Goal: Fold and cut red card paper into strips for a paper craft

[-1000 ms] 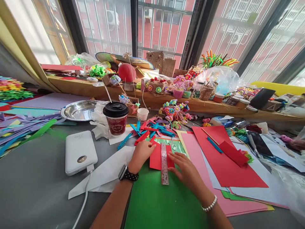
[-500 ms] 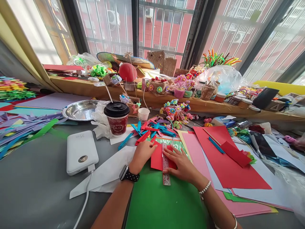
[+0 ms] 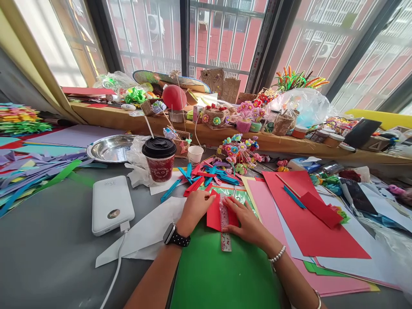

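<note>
A small sheet of red paper (image 3: 213,216) lies on the green mat (image 3: 225,279), with a clear printed ruler (image 3: 225,241) standing lengthwise across it. My left hand (image 3: 197,209) pinches the paper's upper left edge between thumb and fingertips, and that side looks slightly raised against the ruler. Spread over the ruler and the paper's right part, my right hand (image 3: 243,218) presses down with its fingers apart. The right hand partly hides the paper beneath it. Just beyond my hands are scissors (image 3: 237,194), mostly hidden, and a pile of folded blue and red paper strips (image 3: 219,174).
Left stand a white power bank (image 3: 112,206) with its cable, a lidded red cup (image 3: 160,165) and a steel bowl (image 3: 109,150). Large red paper (image 3: 322,227) and pink sheets (image 3: 264,197) lie right. Crocheted flowers (image 3: 240,150) and a crowded ledge are behind.
The red paper's left part has narrowed and appears lifted toward the ruler, my left hand moving slightly right with it. My right hand keeps pressing. The whole view has shifted a little.
</note>
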A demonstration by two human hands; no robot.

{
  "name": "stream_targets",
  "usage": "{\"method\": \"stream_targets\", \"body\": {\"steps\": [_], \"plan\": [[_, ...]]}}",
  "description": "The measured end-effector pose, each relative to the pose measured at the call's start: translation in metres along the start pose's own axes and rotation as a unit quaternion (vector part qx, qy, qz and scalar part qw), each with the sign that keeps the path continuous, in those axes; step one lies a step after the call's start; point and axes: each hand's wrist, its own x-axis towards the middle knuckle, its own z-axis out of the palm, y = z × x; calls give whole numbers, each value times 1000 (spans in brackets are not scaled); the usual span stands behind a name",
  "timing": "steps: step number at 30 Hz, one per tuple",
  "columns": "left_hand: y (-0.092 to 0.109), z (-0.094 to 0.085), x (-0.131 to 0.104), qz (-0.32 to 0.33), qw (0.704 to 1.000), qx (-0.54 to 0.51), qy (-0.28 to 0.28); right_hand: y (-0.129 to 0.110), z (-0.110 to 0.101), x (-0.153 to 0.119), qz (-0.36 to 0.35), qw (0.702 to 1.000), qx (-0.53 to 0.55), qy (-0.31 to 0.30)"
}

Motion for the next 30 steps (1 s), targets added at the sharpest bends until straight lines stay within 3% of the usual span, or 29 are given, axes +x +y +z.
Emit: {"method": "stream_targets", "body": {"steps": [10, 17, 26, 30], "plan": [[18, 3, -10, 16, 997, 81, 7, 1, 0, 5, 4, 1000, -25, -4], [23, 9, -13, 36, 996, 81, 11, 2, 0, 7, 8, 1000, -26, -4], [23, -5, -15, -22, 991, 128, -35, 1, -2, 7, 2, 1000, -26, -11], [26, -7, -17, 1, 990, 139, -28, 1, -1, 7, 8, 1000, -28, -6]]}}
